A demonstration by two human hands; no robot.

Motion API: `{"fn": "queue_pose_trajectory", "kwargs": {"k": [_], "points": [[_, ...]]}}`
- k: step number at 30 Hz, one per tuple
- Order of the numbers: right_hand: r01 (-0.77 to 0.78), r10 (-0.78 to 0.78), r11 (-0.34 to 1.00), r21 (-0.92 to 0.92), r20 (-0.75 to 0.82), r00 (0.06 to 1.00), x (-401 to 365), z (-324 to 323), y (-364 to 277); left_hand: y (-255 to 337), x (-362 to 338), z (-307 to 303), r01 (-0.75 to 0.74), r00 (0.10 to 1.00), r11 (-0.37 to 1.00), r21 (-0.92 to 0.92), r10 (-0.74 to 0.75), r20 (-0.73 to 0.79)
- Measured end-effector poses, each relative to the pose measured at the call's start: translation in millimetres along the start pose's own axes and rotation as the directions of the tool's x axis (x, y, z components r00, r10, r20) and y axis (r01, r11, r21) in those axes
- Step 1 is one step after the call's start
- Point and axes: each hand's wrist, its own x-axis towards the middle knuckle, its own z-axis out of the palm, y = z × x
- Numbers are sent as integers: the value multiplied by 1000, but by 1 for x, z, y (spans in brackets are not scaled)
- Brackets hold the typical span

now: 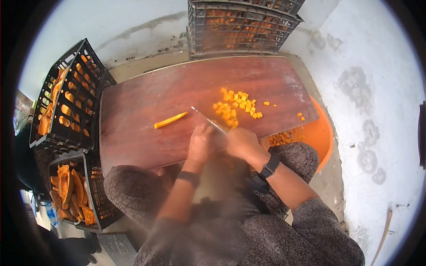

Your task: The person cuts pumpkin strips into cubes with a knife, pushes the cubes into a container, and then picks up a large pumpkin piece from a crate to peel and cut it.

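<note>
My right hand [244, 144] is closed around the handle of a knife [207, 119], whose blade points up and to the left over the table. Close beside the blade, my left hand [201, 142] has its fingers curled down near the board's front edge; what lies under them is hidden and hazy. A long orange strip of what looks like pumpkin [171, 120] rests on the reddish board [133, 106], left of the blade. Just beyond the knife lies a loose heap of orange pumpkin cubes [239, 101], a few of them scattered toward the right edge.
An orange tub [326, 133] with cut pieces stands below the board's right side. On the left are a black crate [73, 97] and a lower crate [91, 190], both holding orange pieces. Stacked crates [244, 31] stand behind the board. A white wall [377, 88] is at right.
</note>
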Motion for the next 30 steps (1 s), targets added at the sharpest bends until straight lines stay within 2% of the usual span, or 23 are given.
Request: {"fn": "queue_pose_trajectory", "kwargs": {"k": [3, 5, 7, 9, 11, 13, 14, 17, 22, 30], "points": [[-7, 9, 999, 49, -44, 999, 6, -3, 5, 1, -1, -1, 4, 1000, 1000, 17, -4, -1], [-225, 196, 916, 333, 119, 973, 3, -10, 9, 2, -3, -4, 38, 999, 999, 37, -38, 12], [-188, 176, 928, 322, 66, 982, -1, -7, 17, 1, -4, -1, -43, 996, 999, -10, 42, -78], [-158, 162, 938, 309, 15, 987, -8, -9, 18, 0, -6, 2, -26, 997, 999, 24, 28, -65], [-121, 125, 974, 194, -12, 992, -23, -22, 10, 2, -7, 2, -9, 999, 998, 57, 12, -50], [-85, 89, 984, 154, -20, 996, -29, -22, 9, 6, -5, 1, 68, 997, 995, 67, -66, -36], [-48, 52, 992, 115, -28, 998, -32, -22, 8, 6, -4, 0, 68, 997, 995, 68, -65, -37], [-64, 69, 992, 106, -51, 996, -37, -20, 4, 3, -5, 1, 35, 999, 999, 30, -34, -41], [-70, 68, 994, 89, 15, 998, -39, -23, 5, -1, -4, 5, -11, 997, 999, 51, 14, -72], [-54, 50, 997, 63, 60, 997, -38, -29, -3, -1, -4, 5, 22, 999, 999, 50, -19, -47]]}}
